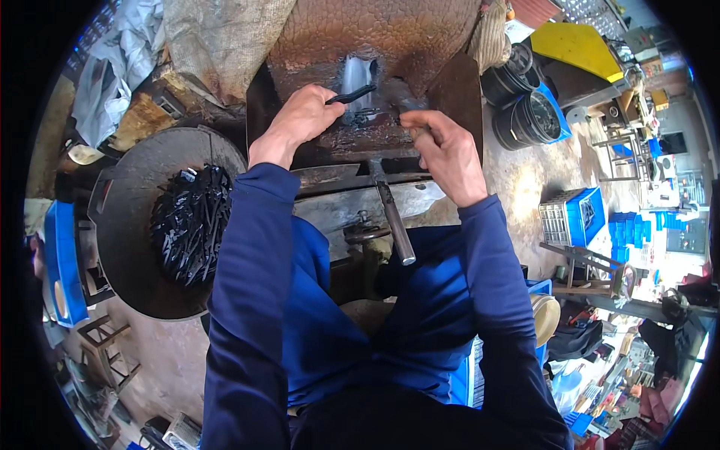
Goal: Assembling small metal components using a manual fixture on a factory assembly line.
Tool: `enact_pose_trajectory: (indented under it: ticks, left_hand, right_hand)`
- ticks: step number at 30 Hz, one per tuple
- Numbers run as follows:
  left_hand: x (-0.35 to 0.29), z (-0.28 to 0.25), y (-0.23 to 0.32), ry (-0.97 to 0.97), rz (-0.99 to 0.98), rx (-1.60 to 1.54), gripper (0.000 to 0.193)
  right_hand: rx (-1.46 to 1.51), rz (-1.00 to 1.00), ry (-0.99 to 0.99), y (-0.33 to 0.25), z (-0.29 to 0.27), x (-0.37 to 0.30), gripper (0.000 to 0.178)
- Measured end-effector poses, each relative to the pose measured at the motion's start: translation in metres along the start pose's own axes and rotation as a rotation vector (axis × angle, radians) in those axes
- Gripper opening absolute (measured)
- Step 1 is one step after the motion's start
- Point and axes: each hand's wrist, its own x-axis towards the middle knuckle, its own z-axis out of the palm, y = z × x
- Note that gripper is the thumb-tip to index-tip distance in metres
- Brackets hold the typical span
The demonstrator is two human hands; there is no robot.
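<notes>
A thin black metal strip is pinched in the left hand and laid on the dark work block. Just right of that grip, a hammer handle is clasped by the right hand. 1 misjudged blow could probably catch the fingers, so near is the strip's end.

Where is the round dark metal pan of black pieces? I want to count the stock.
In the head view, the round dark metal pan sits at the person's left, beside the left sleeve, below the left hand.
</notes>
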Motion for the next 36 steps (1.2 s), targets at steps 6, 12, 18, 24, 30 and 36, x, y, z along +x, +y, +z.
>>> enact_pose_trajectory:
  ticks: [6,12,18,24,30,36]
  left_hand:
    - [0.003,0.005,-0.009,-0.068,0.058,-0.13,0.028]
    - [0.012,0.011,-0.006,0.294,0.135,-0.022,0.026]
    - [-0.016,-0.001,0.055,-0.011,-0.053,-0.844,0.02]
    - [-0.02,0.013,0.073,-0.114,-0.048,-1.065,0.021]
    - [-0.004,0.002,0.035,0.052,-0.079,-0.793,0.023]
    - [0.017,0.012,-0.003,0.013,-0.146,-0.707,0.022]
  right_hand:
    - [0.128,0.104,0.006,0.007,0.0,0.02,0.024]
    - [0.444,0.25,0.032,-0.002,0.007,0.028,0.028]
    - [0.829,0.249,0.096,-0.016,0.016,0.031,0.029]
    - [0.897,0.234,0.058,-0.008,0.01,0.03,0.024]
    - [0.87,0.253,0.139,-0.002,0.004,0.029,0.019]
    - [0.866,0.36,0.093,-0.008,-0.009,0.022,0.021]
